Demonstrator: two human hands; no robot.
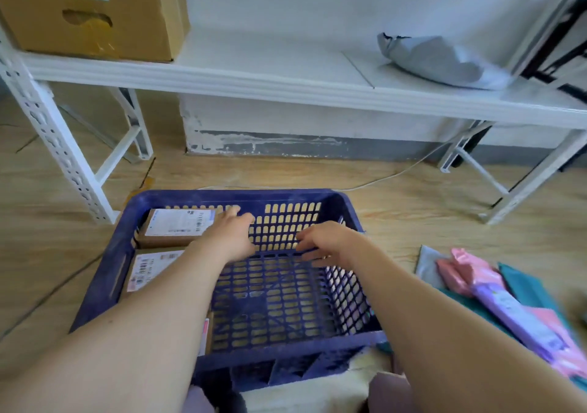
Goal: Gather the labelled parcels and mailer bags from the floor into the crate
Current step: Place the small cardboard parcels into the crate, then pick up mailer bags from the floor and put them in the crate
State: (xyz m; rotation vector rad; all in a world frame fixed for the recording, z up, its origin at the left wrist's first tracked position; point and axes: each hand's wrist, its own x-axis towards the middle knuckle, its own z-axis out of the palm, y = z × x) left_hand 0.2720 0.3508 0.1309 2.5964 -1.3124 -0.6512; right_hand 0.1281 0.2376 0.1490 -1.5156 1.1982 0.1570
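Observation:
A blue slotted plastic crate [197,196] stands on the wooden floor in front of me. Two labelled cardboard parcels lie along its left side: one at the far corner [173,226], one nearer [149,269]. My left hand [232,237] reaches inside the crate, its fingers touching the right end of the far parcel. My right hand [324,244] hovers empty over the crate's far right part, fingers loosely bent. Right of the crate, a pile of mailer bags [508,304] in pink, lilac, teal and grey lies on the floor.
A white metal shelf rack [286,85] spans the back, its legs at left and right of the crate. On it sit a large cardboard box [95,15] and a grey mailer bag [441,61]. A white cable [397,174] runs along the floor behind the crate.

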